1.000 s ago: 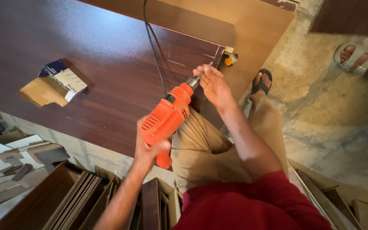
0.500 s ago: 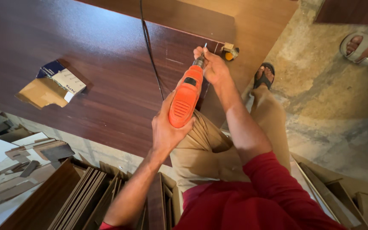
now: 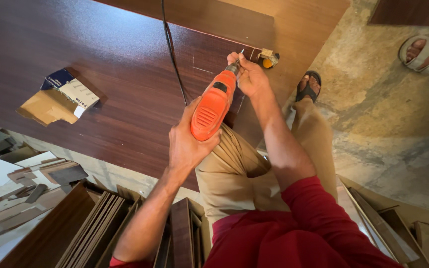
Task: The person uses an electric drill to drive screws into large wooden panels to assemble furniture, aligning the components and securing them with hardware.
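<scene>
Here, seen from the head camera, the left hand [image 3: 187, 144] grips the handle of an orange drill [image 3: 213, 103], which lies tilted over the near edge of the dark brown board [image 3: 75, 44]. The right hand [image 3: 250, 74] closes its fingers around the drill's tip at the board's corner. A small cardboard box [image 3: 58, 101] rests on the board, well apart from the drill, and a black cord [image 3: 172, 49] runs across the board.
</scene>
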